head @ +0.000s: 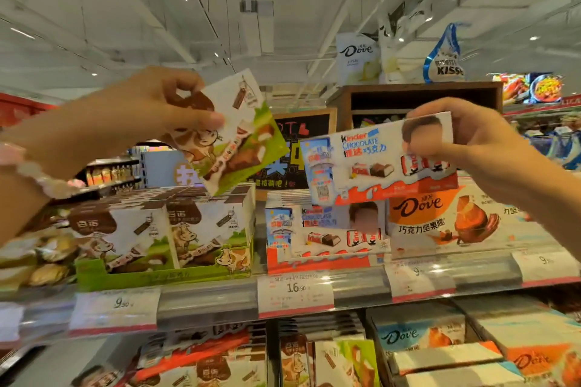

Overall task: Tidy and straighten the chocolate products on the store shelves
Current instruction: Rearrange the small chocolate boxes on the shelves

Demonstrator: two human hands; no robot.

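Landmark: orange-white Kinder chocolate display tray (317, 261) on the shelf.

- Right hand (465, 141) pinches a flat white Kinder carton (377, 163), long axis level, directly above the tray.
- Left hand (151, 116) pinches a green-white cow-print carton (239, 135), tilted, up-left of the tray.
- Right hand nearer.

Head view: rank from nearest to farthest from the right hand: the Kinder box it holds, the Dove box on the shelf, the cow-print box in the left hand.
1. Kinder box: held in the right hand.
2. Dove box: on the shelf just below that hand.
3. Cow-print box: far across, in the left hand.
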